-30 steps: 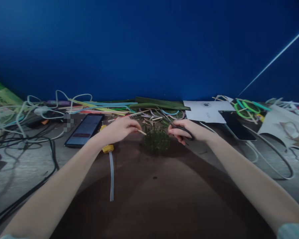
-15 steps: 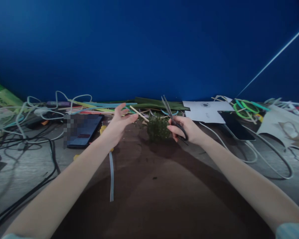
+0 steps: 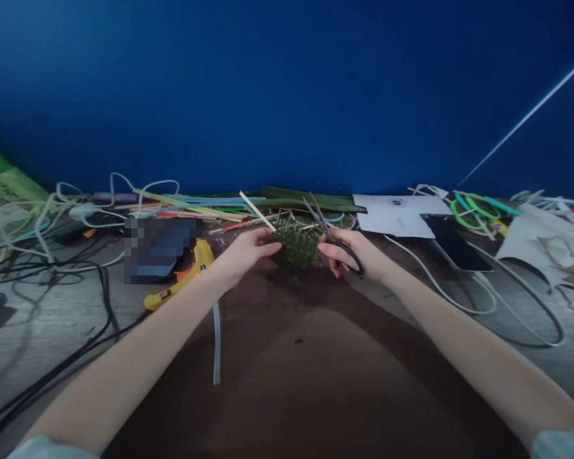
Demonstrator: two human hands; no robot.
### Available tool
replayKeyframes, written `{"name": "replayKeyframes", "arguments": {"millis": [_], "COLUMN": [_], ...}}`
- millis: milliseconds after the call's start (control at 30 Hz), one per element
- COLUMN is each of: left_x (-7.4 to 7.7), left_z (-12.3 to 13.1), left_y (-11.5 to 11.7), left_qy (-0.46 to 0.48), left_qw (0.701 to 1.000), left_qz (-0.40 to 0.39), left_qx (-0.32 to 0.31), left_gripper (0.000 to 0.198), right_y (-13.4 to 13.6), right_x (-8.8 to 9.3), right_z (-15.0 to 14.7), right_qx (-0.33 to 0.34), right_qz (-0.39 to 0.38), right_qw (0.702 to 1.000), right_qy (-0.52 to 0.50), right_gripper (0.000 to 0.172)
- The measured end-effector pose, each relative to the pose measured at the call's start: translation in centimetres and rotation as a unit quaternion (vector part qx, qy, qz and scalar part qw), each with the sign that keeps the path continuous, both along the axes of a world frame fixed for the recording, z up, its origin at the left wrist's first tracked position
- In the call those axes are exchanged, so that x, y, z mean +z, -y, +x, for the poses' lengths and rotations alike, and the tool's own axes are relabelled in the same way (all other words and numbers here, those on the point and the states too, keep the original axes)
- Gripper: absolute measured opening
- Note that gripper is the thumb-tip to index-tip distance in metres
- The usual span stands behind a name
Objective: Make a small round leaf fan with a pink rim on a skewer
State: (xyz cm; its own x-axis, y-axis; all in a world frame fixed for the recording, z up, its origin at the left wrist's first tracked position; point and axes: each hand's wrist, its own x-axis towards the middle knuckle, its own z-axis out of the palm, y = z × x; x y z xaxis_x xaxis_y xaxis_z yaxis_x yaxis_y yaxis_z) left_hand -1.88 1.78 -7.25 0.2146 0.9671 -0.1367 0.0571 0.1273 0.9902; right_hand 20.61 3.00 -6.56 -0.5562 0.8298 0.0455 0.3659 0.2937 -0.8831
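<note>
A small round green spiky ball (image 3: 296,245) sits in the middle of the brown tabletop (image 3: 291,357). My left hand (image 3: 246,252) grips its left side, and a thin pale stick (image 3: 257,211) rises up and left from between those fingers. My right hand (image 3: 351,254) is closed through the handles of black scissors (image 3: 326,229), whose slightly parted blades point up and left over the ball's right side.
A yellow glue gun (image 3: 184,280) and a clear glue stick (image 3: 215,344) lie left of my left arm. Behind are coloured strips (image 3: 196,205), green leaves (image 3: 310,199), white paper (image 3: 397,213), a dark phone (image 3: 452,241) and tangled cables (image 3: 43,255) at both sides.
My left hand was open half a second ago; it has now closed on the ball's left side with the stick. The scissors came lower, toward the ball.
</note>
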Motion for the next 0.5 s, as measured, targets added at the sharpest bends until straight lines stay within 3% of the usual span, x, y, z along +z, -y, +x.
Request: {"name": "replayKeyframes", "arguments": {"millis": [200,500], "left_x": [0.07,0.64], "left_z": [-0.57,-0.16], "left_y": [-0.60,-0.03], "left_qy": [-0.015,0.001], "left_qw": [0.997,0.998], "left_qz": [0.038,0.017], "left_qx": [0.065,0.058], "left_gripper": [0.033,0.029], "right_y": [0.27,0.71], "right_x": [-0.41,-0.58], "right_z": [-0.12,-0.48], "right_qx": [0.041,0.017], "right_qz": [0.012,0.022], "right_qw": [0.998,0.998], "right_qy": [0.049,0.051], "right_gripper": [0.008,0.008]}}
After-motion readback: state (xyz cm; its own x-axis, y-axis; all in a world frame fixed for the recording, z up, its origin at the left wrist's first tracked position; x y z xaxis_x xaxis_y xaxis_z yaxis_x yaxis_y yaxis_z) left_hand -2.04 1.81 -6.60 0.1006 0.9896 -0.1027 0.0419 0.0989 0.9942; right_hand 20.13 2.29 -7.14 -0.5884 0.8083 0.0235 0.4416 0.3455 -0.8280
